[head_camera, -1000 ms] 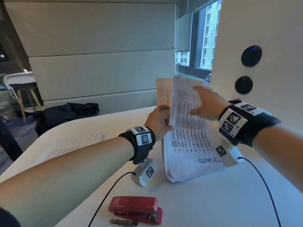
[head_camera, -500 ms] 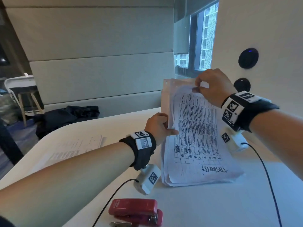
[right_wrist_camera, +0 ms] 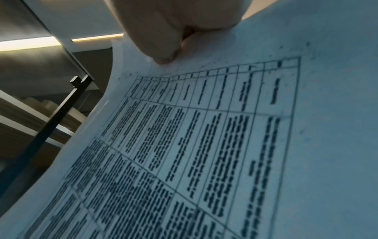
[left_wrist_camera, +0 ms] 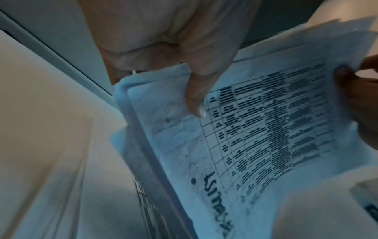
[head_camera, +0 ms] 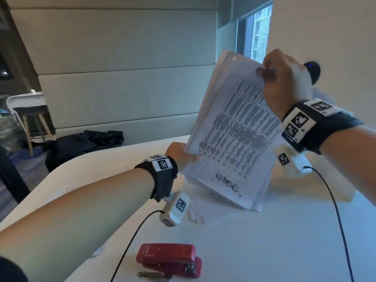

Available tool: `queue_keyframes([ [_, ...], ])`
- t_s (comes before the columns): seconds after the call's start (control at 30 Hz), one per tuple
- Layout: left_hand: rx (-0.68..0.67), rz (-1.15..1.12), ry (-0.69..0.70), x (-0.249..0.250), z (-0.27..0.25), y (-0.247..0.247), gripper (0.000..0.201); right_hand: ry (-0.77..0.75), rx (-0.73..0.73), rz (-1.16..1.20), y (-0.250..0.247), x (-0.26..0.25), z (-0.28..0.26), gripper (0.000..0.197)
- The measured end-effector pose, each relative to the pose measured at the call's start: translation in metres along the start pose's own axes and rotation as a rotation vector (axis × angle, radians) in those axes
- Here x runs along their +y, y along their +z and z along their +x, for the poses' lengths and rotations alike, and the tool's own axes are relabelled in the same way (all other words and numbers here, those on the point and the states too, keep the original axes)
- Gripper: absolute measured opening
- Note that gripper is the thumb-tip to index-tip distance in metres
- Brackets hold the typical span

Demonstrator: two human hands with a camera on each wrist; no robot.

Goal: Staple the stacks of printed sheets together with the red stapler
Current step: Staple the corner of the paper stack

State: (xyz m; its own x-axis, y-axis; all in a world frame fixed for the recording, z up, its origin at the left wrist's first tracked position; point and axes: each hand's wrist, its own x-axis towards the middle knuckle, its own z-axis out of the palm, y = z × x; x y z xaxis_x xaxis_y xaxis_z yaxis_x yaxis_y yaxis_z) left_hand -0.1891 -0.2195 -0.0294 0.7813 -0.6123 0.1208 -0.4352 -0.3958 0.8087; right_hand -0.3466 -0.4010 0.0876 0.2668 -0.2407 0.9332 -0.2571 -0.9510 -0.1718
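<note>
A thick stack of printed sheets (head_camera: pixel 234 135) with a table and a handwritten word stands tilted on the white table (head_camera: pixel 264 241), lower edge resting down. My left hand (head_camera: pixel 181 155) grips its left edge, thumb (left_wrist_camera: pixel 196 97) lying over the top sheet (left_wrist_camera: pixel 266 129). My right hand (head_camera: pixel 282 78) pinches the stack's upper corner; in the right wrist view the fingertips (right_wrist_camera: pixel 163 56) curl on the sheet (right_wrist_camera: pixel 225 145). The red stapler (head_camera: pixel 168 259) lies untouched near the table's front edge.
More sheets (head_camera: pixel 195 212) lie flat under the tilted stack, and a faint sheet (head_camera: pixel 97 176) lies at the table's left. A padded wall bench with a dark bag (head_camera: pixel 81 143) runs behind. Cables trail from both wrist cameras across the table.
Both hands have raised the stack from lying nearly flat to a steep tilt. The right hand went from resting on the page to pinching its upper corner.
</note>
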Motion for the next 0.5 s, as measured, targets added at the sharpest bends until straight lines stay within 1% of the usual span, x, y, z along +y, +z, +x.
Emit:
queue_keyframes([
  [0.07, 0.07, -0.094, -0.008, -0.002, 0.004, -0.012, 0.017, 0.026, 0.052, 0.022, -0.004, -0.004, 0.005, 0.024],
  [0.1, 0.115, -0.161, -0.008, -0.002, 0.006, -0.018, 0.018, 0.056, 0.075, 0.053, -0.005, -0.005, 0.007, 0.023],
  [0.17, 0.182, -0.325, -0.054, -0.004, 0.008, -0.029, 0.035, 0.189, 0.119, 0.107, -0.006, -0.007, 0.012, 0.019],
  [0.2, 0.18, -0.433, -0.093, -0.005, 0.009, -0.034, 0.041, 0.266, 0.136, 0.137, -0.007, -0.009, 0.014, 0.018],
  [0.27, 0.121, -0.59, -0.138, -0.005, 0.009, -0.041, 0.05, 0.401, 0.169, 0.196, -0.008, -0.01, 0.017, 0.019],
  [0.3, 0.113, -0.591, -0.135, -0.004, 0.008, -0.044, 0.047, 0.457, 0.178, 0.216, -0.01, -0.012, 0.017, 0.021],
  [0.33, 0.129, -0.553, -0.116, -0.004, 0.008, -0.046, 0.04, 0.518, 0.175, 0.238, -0.011, -0.014, 0.018, 0.022],
  [0.37, 0.167, -0.493, -0.1, -0.004, 0.008, -0.049, 0.034, 0.57, 0.171, 0.249, -0.011, -0.015, 0.019, 0.021],
  [0.43, 0.238, -0.396, -0.067, -0.005, 0.008, -0.058, 0.031, 0.663, 0.142, 0.311, -0.012, -0.018, 0.019, 0.011],
  [0.47, 0.263, -0.37, -0.051, -0.006, 0.007, -0.064, 0.029, 0.717, 0.12, 0.347, -0.012, -0.02, 0.018, 0.012],
  [0.5, 0.299, -0.314, -0.045, -0.007, 0.006, -0.072, 0.028, 0.753, 0.087, 0.369, -0.014, -0.025, 0.016, 0.018],
])
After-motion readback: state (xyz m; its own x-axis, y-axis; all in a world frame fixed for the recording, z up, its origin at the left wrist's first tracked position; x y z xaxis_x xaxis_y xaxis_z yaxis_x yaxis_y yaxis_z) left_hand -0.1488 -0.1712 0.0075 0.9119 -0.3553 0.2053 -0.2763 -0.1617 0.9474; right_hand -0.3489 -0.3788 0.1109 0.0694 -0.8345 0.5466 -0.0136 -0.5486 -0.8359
